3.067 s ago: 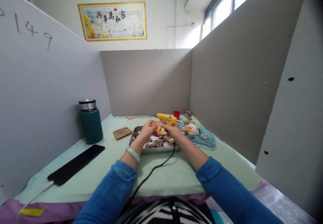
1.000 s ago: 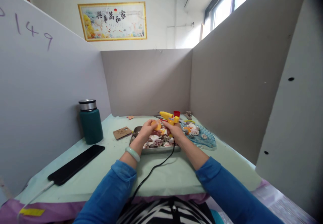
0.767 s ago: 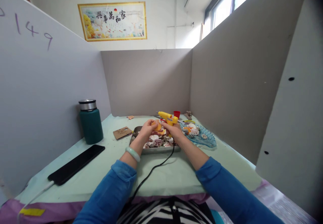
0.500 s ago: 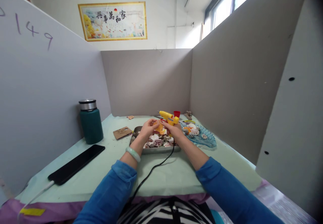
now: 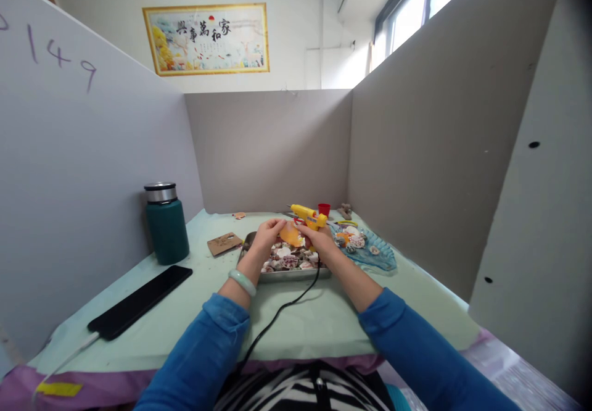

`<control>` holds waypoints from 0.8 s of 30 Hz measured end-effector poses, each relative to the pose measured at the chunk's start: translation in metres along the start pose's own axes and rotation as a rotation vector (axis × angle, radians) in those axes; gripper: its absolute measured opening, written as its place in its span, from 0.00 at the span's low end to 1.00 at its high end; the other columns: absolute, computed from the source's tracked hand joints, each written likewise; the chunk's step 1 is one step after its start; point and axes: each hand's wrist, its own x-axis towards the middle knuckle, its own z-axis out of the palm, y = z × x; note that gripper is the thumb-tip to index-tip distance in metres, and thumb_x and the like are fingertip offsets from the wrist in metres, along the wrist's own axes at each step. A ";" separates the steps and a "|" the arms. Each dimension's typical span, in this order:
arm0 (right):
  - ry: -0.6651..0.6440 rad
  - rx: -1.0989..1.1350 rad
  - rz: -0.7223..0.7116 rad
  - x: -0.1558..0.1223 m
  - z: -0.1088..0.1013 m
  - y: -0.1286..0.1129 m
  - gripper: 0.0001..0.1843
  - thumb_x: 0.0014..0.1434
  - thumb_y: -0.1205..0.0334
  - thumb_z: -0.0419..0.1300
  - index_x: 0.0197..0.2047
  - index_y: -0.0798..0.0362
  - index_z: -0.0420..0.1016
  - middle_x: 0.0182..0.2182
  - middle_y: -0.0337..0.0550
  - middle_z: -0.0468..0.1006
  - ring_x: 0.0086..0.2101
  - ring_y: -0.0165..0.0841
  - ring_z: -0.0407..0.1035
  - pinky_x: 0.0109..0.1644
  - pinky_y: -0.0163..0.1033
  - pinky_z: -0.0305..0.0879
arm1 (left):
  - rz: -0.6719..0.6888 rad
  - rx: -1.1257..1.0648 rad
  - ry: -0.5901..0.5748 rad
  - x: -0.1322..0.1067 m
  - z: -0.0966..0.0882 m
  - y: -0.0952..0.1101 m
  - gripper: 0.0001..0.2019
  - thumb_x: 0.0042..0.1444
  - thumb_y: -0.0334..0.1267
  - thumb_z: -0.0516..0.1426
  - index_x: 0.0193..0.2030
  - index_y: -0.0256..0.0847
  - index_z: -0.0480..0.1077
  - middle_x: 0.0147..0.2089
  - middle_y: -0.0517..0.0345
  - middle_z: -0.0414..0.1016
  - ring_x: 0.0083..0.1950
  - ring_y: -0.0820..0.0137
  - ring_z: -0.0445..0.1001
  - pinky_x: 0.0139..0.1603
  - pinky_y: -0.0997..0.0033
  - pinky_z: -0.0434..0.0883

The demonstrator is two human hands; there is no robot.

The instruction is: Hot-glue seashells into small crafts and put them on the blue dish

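Observation:
My left hand (image 5: 268, 238) pinches the left edge of a flat orange piece, seemingly a scallop shell (image 5: 290, 235). In my right hand (image 5: 320, 241) is a yellow hot glue gun (image 5: 305, 215), its nozzle pointing to the far left; the grip is mostly hidden by my fingers. My right fingertips also reach the orange shell's right edge. Both hands are above a metal tray (image 5: 291, 277) filled with assorted seashells (image 5: 289, 261). From the glue gun a black cord (image 5: 282, 309) runs down over the table's front edge.
Right of the tray lies a blue wavy board (image 5: 382, 261) with shells on it. Behind are a red cup (image 5: 324, 209) and yellow-handled pliers (image 5: 346, 222). On the left are a brown card (image 5: 224, 244), a green bottle (image 5: 167, 229) and a phone (image 5: 141, 300). Grey partitions surround the table.
My left hand has shifted slightly left, and its fingers cover less of the orange shell, whose broad face now shows. The glue gun has barely moved.

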 end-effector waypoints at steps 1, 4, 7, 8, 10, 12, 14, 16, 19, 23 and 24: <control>-0.002 0.002 -0.004 0.000 0.000 0.000 0.13 0.43 0.54 0.65 0.24 0.54 0.69 0.12 0.31 0.64 0.13 0.24 0.56 0.16 0.31 0.53 | -0.002 -0.009 0.000 0.000 0.000 0.000 0.18 0.41 0.47 0.65 0.32 0.34 0.70 0.29 0.56 0.72 0.30 0.71 0.72 0.32 0.72 0.70; -0.007 0.015 -0.010 0.001 0.000 0.002 0.13 0.43 0.55 0.65 0.25 0.54 0.69 0.12 0.31 0.64 0.13 0.24 0.56 0.16 0.31 0.53 | -0.005 -0.027 -0.005 0.000 -0.001 0.000 0.18 0.39 0.47 0.66 0.31 0.34 0.70 0.28 0.57 0.72 0.29 0.72 0.72 0.33 0.72 0.70; -0.015 0.027 -0.003 0.001 0.000 0.002 0.13 0.43 0.54 0.65 0.25 0.54 0.69 0.12 0.31 0.64 0.13 0.24 0.56 0.16 0.31 0.53 | -0.004 -0.033 -0.004 -0.001 -0.001 0.001 0.19 0.39 0.47 0.66 0.31 0.34 0.70 0.28 0.56 0.72 0.29 0.71 0.72 0.34 0.71 0.70; -0.019 0.026 0.001 0.001 0.000 0.001 0.13 0.43 0.54 0.65 0.24 0.54 0.69 0.12 0.31 0.64 0.12 0.23 0.56 0.16 0.31 0.53 | -0.003 -0.034 -0.003 -0.001 -0.001 0.001 0.18 0.39 0.46 0.66 0.30 0.34 0.70 0.28 0.56 0.72 0.29 0.71 0.72 0.34 0.71 0.70; -0.029 0.028 0.008 0.001 0.000 0.001 0.13 0.43 0.55 0.65 0.24 0.54 0.69 0.12 0.31 0.64 0.12 0.23 0.56 0.16 0.31 0.53 | 0.000 -0.035 -0.004 -0.001 -0.001 0.001 0.18 0.39 0.46 0.66 0.30 0.34 0.70 0.28 0.57 0.72 0.28 0.72 0.72 0.34 0.71 0.70; -0.031 0.034 0.012 0.001 0.000 0.001 0.13 0.42 0.55 0.65 0.25 0.54 0.69 0.12 0.31 0.64 0.12 0.23 0.56 0.16 0.31 0.53 | -0.005 -0.040 -0.009 0.000 -0.002 0.000 0.17 0.39 0.45 0.66 0.29 0.34 0.69 0.27 0.57 0.72 0.27 0.72 0.71 0.33 0.72 0.69; -0.023 0.040 0.019 0.002 0.000 0.001 0.12 0.42 0.55 0.65 0.25 0.55 0.69 0.12 0.31 0.64 0.12 0.23 0.56 0.15 0.31 0.53 | -0.017 -0.056 -0.015 0.001 -0.003 -0.001 0.16 0.39 0.44 0.66 0.28 0.34 0.69 0.27 0.57 0.72 0.27 0.73 0.71 0.32 0.72 0.69; -0.020 0.045 0.024 0.002 -0.001 0.002 0.13 0.42 0.55 0.65 0.25 0.55 0.69 0.13 0.32 0.64 0.12 0.23 0.56 0.15 0.30 0.53 | -0.033 -0.084 -0.023 0.002 -0.004 -0.001 0.15 0.39 0.42 0.66 0.29 0.34 0.69 0.27 0.56 0.72 0.27 0.72 0.71 0.31 0.72 0.69; -0.037 0.057 0.023 0.003 -0.001 0.003 0.13 0.43 0.55 0.65 0.25 0.55 0.69 0.13 0.32 0.65 0.12 0.23 0.56 0.15 0.30 0.53 | -0.063 -0.128 -0.026 0.003 -0.003 -0.001 0.14 0.39 0.40 0.65 0.29 0.33 0.69 0.27 0.55 0.72 0.27 0.71 0.72 0.31 0.71 0.69; -0.051 0.053 0.036 0.002 -0.001 0.003 0.13 0.43 0.55 0.65 0.24 0.55 0.69 0.11 0.31 0.64 0.12 0.24 0.56 0.16 0.31 0.54 | -0.110 -0.163 -0.030 0.002 -0.002 0.002 0.11 0.41 0.36 0.63 0.29 0.33 0.68 0.25 0.55 0.72 0.26 0.71 0.72 0.29 0.72 0.69; -0.051 0.052 0.039 0.002 -0.001 0.003 0.13 0.43 0.55 0.65 0.24 0.55 0.69 0.11 0.31 0.64 0.12 0.24 0.56 0.16 0.31 0.54 | -0.122 -0.168 -0.029 0.001 -0.002 0.002 0.10 0.42 0.35 0.63 0.29 0.33 0.68 0.26 0.54 0.73 0.26 0.71 0.72 0.29 0.72 0.69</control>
